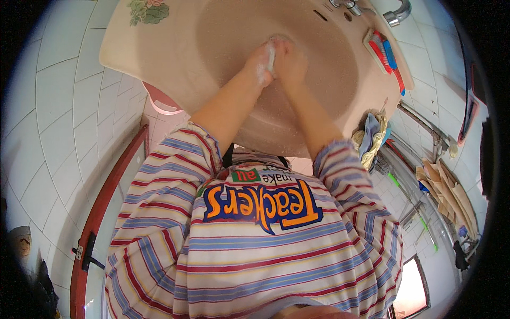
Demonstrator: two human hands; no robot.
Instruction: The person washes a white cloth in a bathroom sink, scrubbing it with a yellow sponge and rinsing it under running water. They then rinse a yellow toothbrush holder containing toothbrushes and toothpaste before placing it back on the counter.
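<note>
Over the bowl of a beige washbasin (255, 119), my two hands are pressed together. Between them shows the edge of a thin white piece, apparently a bar of soap (271, 58). My left hand (261, 63) has white lather on its palm side and near the wrist. Against it from the right lies my right hand (290, 58), slightly blurred, its fingers curled over the white piece. Fingers of both hands overlap, so part of the piece is hidden.
On the basin's right rim lies a red and blue scrub brush (388, 56). A chrome spout (398, 15) and tap handle (350, 6) are at upper right. Cloths (372, 137) hang beside the basin. Below left are a pink tub (161, 101) and a red-framed door (107, 191).
</note>
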